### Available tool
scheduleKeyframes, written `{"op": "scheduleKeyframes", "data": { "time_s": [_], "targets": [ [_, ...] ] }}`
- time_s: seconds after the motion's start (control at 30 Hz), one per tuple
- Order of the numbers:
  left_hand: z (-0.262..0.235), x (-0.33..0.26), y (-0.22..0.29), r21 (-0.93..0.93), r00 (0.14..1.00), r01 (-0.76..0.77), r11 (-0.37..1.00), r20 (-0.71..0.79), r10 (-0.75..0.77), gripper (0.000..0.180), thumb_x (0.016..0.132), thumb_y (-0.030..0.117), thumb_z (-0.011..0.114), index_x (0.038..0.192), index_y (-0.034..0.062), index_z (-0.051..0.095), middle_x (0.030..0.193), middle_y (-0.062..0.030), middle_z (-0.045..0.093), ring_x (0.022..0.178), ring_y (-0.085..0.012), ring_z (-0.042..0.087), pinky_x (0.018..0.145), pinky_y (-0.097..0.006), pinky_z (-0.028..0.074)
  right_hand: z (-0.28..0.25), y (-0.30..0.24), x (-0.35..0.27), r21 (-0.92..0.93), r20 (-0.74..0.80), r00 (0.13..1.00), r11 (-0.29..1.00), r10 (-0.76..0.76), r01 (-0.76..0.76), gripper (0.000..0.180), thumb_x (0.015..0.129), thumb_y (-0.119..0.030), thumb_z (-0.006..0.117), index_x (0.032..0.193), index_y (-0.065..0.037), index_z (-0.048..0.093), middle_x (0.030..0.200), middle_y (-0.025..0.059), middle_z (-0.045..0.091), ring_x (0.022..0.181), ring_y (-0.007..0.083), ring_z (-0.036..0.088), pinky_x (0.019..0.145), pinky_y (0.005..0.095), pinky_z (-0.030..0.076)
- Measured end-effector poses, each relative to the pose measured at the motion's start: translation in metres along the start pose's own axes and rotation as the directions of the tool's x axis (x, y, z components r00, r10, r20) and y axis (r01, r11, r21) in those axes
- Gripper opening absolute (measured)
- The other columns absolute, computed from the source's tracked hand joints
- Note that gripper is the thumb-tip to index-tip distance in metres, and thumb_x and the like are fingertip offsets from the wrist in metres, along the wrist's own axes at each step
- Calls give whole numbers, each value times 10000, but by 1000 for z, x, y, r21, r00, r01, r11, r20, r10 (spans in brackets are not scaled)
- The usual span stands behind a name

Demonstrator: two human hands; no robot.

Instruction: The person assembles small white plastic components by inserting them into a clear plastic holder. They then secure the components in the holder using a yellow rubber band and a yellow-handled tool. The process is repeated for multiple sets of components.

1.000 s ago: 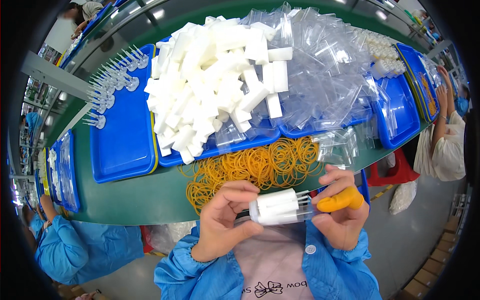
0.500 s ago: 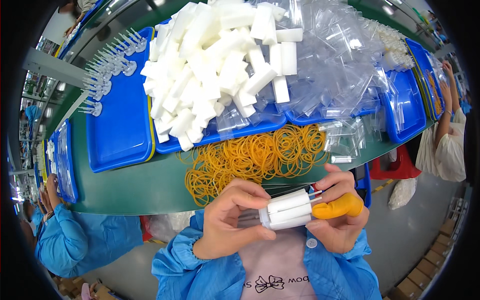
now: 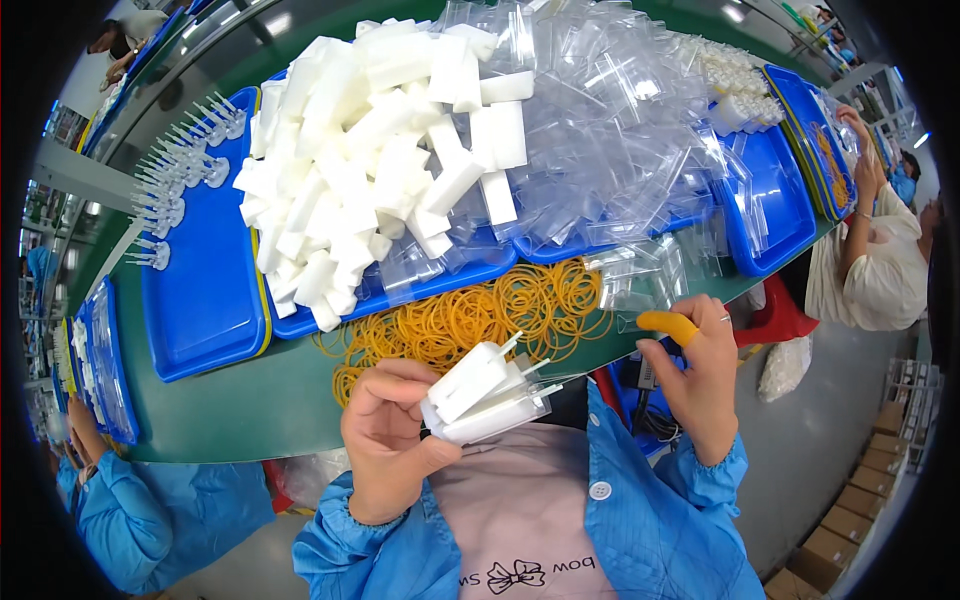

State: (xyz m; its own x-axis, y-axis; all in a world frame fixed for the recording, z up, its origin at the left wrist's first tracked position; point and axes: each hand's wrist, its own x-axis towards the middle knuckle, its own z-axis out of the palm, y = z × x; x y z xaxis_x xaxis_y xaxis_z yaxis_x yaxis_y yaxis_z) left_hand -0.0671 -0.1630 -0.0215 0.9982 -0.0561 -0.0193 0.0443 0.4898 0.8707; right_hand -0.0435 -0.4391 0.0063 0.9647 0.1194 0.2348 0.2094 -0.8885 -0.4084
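My left hand (image 3: 385,430) grips a white assembly (image 3: 485,395) at its base, between thumb and fingers. The assembly has white foam blocks around thin pale prongs that stick out to the upper right, with a clear plastic piece along its lower side. My right hand (image 3: 695,370), a yellow finger cot (image 3: 668,325) on one finger, is apart from the assembly. Its thumb and finger are parted, with nothing plainly held, beside the clear plastic pieces (image 3: 640,275) at the table's front edge. Orange rubber bands (image 3: 480,315) lie in a heap beyond my left hand.
White foam blocks (image 3: 350,150) and clear plastic sleeves (image 3: 610,130) are piled on blue trays. A blue tray (image 3: 205,310) at left bears upright white pronged parts (image 3: 165,190). Another blue tray (image 3: 775,210) stands at right. Co-workers sit at both sides.
My right hand has let go of the assembly and moved away to the right, toward the clear pieces. My left hand has shifted left with the assembly, which now tilts up to the right.
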Motion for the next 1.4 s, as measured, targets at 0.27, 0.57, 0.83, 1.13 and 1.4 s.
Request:
{"op": "scheduleKeyframes", "data": {
  "time_s": [0.27, 0.57, 0.83, 1.13, 1.4],
  "targets": [
    [5, 1, 3, -3, 1000, 6, 1000, -4, -6, 486, 646, 42, 817, 1021, 33, 507, 1073, -115, 492, 971, -174, 535, 858, -313, 450, 13, 3, -9, -84, 18, 999, 996, -38, 39, 274, 654, -59, 721, 917, -25, 648, 909, 91, 552, 798, 272, 523, 702, 357, 411],
    [12, -9, -2, 378, 990, -45, 925, 144, -10, 807, 684, 50, 782, 1361, -28, 349, 1054, -121, 489, 960, -189, 522, 884, -317, 442, 7, -22, -10, 908, -81, 964, 417, 254, -34, 286, 729, 71, 569, 1011, 37, 531, 1001, 152, 545, 831, 212, 607, 770, 345, 521],
    [17, -8, 8, 658, 943, -275, 701, 327, 63, 616, 707, 198, 777, 1229, -14, 531, 1040, -122, 474, 922, -205, 465, 800, -298, 383, 22, -43, 1, 988, -58, 961, 153, 272, 16, 358, 767, -5, 616, 1097, 37, 484, 907, 181, 617, 805, 245, 648, 770, 348, 528],
    [24, -3, 14, 605, 934, -258, 753, 356, 34, 551, 731, 49, 735, 1239, -26, 534, 1061, -118, 425, 903, -203, 498, 765, -297, 450, 25, -40, -4, 991, 96, 968, 66, 231, -114, 373, 766, -33, 678, 1080, 48, 495, 850, 159, 633, 779, 218, 661, 749, 325, 538],
    [22, -7, 13, 639, 942, -236, 732, 337, 9, 542, 741, 184, 745, 1204, -20, 553, 1046, -121, 426, 909, -201, 466, 782, -295, 402, 23, -38, 1, 987, 158, 968, -48, 198, -151, 382, 745, -55, 720, 1050, 38, 510, 863, 139, 623, 786, 228, 666, 735, 323, 541]
  ]
}}
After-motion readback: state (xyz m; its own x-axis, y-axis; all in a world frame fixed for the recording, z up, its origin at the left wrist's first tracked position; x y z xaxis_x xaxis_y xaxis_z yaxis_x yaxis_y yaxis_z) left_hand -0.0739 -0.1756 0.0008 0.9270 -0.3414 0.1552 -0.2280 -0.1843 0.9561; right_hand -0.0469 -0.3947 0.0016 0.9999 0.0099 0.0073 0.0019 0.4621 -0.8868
